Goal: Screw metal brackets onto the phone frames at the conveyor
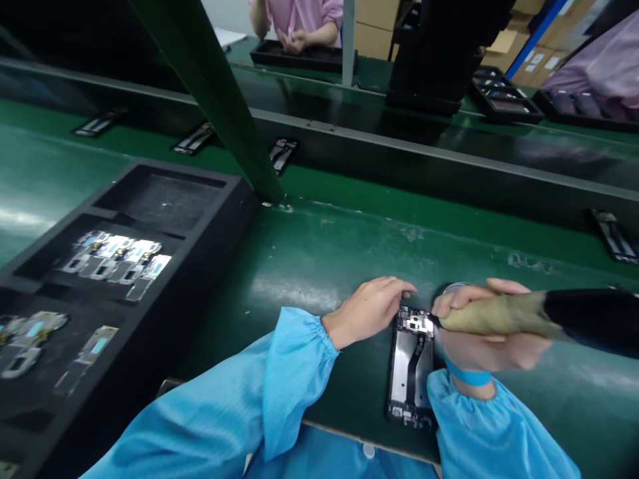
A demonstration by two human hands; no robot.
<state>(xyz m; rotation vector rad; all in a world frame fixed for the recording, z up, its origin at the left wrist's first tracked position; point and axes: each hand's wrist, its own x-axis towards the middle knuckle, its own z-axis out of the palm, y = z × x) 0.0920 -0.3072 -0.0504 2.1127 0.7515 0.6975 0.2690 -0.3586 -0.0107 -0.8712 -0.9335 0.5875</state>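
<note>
An opened phone frame (410,372) lies on the green bench in front of me, with a small circuit board (417,324) at its top end and a dark flex cable (414,366) running down its silver middle. Bent fingers of my left hand (367,309) hold the frame at its top left corner; the thumb is hidden. Wrapped in my right hand (474,332) is an electric screwdriver (504,314) with a beige-wrapped body and a black rear. Its tip points at the board's upper right part. My right hand is partly blurred.
On the left stands a black foam tray (200,259) holding several circuit boards (117,256). A green post (224,106) rises behind it. More phone frames (282,154) lie along the far strip. Behind the right hand sits a round metallic object (454,287). Across the bench, a person's hands (294,41) are over a tray.
</note>
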